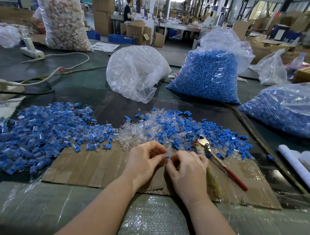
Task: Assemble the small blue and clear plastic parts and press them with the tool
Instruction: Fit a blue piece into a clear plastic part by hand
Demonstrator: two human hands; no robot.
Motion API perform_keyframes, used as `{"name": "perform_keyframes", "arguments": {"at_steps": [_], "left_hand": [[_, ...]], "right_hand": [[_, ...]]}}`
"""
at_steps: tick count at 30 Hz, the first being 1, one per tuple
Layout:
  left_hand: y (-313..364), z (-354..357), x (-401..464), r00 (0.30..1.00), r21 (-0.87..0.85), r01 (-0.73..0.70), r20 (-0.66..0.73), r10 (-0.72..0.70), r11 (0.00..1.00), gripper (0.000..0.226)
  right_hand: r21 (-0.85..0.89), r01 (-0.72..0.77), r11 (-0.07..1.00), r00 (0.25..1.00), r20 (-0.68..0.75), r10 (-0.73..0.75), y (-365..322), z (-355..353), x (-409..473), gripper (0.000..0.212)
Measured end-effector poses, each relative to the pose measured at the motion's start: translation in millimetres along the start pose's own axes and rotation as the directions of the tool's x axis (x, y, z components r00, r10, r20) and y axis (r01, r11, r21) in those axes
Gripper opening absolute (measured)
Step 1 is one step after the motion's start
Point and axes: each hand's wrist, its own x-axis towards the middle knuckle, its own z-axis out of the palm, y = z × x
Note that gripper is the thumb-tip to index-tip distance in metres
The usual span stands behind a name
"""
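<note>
Assembled pieces [36, 137] lay left on the tabletop [97, 78], loose parts [177, 130] right — pliers [219, 160] at their edge; three bags [208, 77] stood behind.

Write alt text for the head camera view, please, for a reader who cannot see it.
Left hand and right hand pinch a small blue part together over cardboard. Red-handled pliers lie to the right; a pile of assembled pieces lies left and loose parts lie ahead.
</note>
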Motion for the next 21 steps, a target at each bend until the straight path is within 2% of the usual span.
{"name": "perform_keyframes", "arguments": {"at_steps": [5,10,21], "left_hand": [[-1.2,-2.1,1.8,0.998,-0.060,0.060,-0.030,-0.062,0.996,0.017],[-1.2,-3.9,1.2,0.997,-0.059,0.072,-0.021,-0.073,0.996,0.015],[1.4,-3.3,1.8,0.997,-0.056,0.074,-0.014,-0.075,0.996,0.015]], "right_hand": [[0.092,0.028,0.995,0.999,-0.039,-0.024,-1.3,-3.6,-0.3,0.007],[0.133,0.068,0.989,0.998,0.001,-0.069,-2.5,-5.3,-0.9,0.022],[0.118,0.069,0.991,0.998,-0.009,-0.068,-1.0,-3.3,1.7,0.014]]}}
